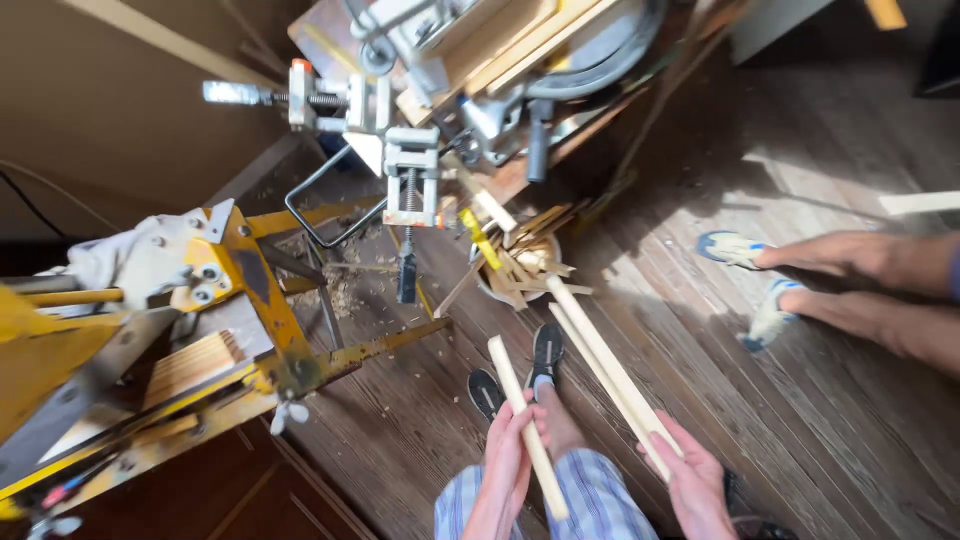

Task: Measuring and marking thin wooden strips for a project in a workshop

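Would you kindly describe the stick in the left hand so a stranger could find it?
Start at the plank floor at bottom centre. The left hand grips a short pale stick. Unlike the two longer sticks in the right hand, it is single.

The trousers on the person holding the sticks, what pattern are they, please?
Blue and white stripes on the trousers, head view.

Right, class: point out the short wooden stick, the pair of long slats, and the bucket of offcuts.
short wooden stick (pixel 505 372), head view, upper shaft.
pair of long slats (pixel 598 352), head view, mid-length.
bucket of offcuts (pixel 487 287), head view, left rim.
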